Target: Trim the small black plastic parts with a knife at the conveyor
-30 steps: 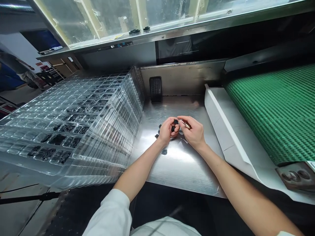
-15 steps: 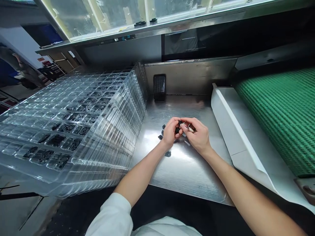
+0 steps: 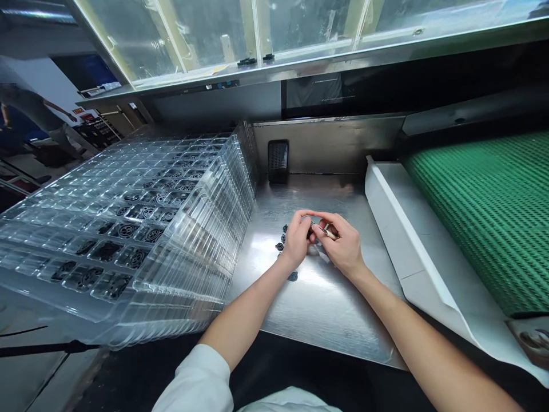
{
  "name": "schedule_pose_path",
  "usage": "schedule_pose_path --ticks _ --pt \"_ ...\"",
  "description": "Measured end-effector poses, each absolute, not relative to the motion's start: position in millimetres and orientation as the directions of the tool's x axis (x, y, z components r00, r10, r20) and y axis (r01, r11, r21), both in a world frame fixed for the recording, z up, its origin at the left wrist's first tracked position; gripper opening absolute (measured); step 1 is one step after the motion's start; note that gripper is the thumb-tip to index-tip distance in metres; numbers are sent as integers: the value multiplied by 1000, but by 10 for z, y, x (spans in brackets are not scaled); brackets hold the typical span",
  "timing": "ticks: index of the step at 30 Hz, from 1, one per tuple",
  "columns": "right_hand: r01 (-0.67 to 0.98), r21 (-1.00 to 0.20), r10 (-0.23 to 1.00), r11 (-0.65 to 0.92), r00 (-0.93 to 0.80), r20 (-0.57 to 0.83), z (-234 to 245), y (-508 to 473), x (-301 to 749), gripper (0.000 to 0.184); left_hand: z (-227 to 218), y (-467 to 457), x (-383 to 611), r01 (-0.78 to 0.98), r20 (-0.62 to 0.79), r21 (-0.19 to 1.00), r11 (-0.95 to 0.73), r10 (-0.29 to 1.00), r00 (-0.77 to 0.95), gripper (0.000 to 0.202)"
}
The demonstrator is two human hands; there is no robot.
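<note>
Over the metal tray my left hand [image 3: 297, 239] is closed around a small round black part [image 3: 309, 229], mostly hidden by the fingers. Close against it, my right hand [image 3: 345, 245] pinches a slim tool with a pale, shiny handle [image 3: 330, 234]; its tip lies by the black part, and its kind cannot be made out. The fingertips of both hands meet above the part. Several similar black parts [image 3: 279, 246] lie loose on the metal just left of my left hand, and another black part [image 3: 293, 276] rests nearer to me.
Left stands a tall stack of clear plastic trays [image 3: 189, 229], black parts in the top compartments. A white guard [image 3: 407, 252] and green conveyor belt [image 3: 484, 200] are on the right. A dark rectangular object [image 3: 278, 161] stands at the metal back wall. A person [image 3: 38, 114] is far left.
The view has tilted up slightly, so the surroundings sit lower. My fingers have closed further over the black part, hiding more of it. The person in the background has moved.
</note>
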State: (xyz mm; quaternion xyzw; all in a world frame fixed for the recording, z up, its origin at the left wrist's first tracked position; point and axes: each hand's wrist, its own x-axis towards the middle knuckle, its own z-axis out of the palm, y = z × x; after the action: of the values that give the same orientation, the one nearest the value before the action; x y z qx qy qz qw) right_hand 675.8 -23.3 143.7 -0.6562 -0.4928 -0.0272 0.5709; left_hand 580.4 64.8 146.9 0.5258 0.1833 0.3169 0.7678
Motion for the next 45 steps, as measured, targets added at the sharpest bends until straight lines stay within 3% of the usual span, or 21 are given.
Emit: schedule_pose_path --ticks 5,13,19,26,31,38,45 --pt "644 -755 649 126 522 553 1438 -229 6772 17 1440 639 5752 -269 192 963 4 691 697 38" --pt "689 -690 636 224 433 639 1459 -218 6775 13 1410 661 5774 -257 201 966 -24 693 692 34" --pt "622 -764 608 170 544 578 1490 -245 6771 17 1417 685 5829 -323 192 943 81 660 727 43" --pt "678 -708 612 200 478 631 1533 -260 6786 23 1467 692 5839 -304 57 912 275 649 759 45" --pt "540 -830 608 141 614 503 1435 -238 6823 37 1500 695 5835 -314 56 895 316 620 783 41" --pt "522 -843 558 134 663 499 1419 -214 6823 26 1555 690 5805 -308 39 895 324 630 776 33" --pt "489 -862 588 130 662 465 1411 -216 6827 26 1553 710 5794 -278 3 879 387 580 815 28"
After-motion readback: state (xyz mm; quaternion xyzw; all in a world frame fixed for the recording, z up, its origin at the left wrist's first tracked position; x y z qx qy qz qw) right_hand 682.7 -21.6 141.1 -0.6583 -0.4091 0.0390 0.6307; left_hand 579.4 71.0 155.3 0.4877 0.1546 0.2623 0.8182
